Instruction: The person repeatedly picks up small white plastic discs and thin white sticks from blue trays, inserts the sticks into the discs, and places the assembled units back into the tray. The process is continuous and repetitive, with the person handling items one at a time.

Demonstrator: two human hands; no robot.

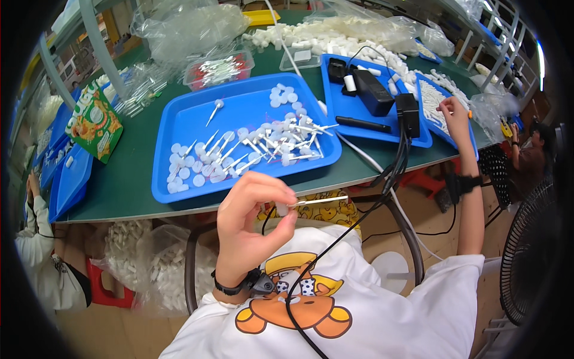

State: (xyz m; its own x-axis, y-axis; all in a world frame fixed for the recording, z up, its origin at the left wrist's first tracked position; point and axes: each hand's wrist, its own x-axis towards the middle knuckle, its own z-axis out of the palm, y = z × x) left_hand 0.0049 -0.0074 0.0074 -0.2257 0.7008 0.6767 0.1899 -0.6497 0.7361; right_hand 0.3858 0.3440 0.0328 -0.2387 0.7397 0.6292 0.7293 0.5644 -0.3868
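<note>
1 piece is held in front of the shirt, near the front edge of the green table. It is a slim, straight white rod, thinner close to the fingers and thicker toward the free end, with a rounded, pale head at the other end. It lies nearly level, free end to the right. The left hand has its thumb and forefinger clamped on the head end, partly covering it.

Beyond it, a large blue tray carries similar stemmed pieces and loose translucent white discs, mixed and overlapping; 1 stemmed piece lies apart toward the back.

To the right, the right hand is over a blue tray of thin white sticks; whether its fingertips grip a stick cannot be told.

Farther back are a clear container and a heap of short white cylinders.
</note>
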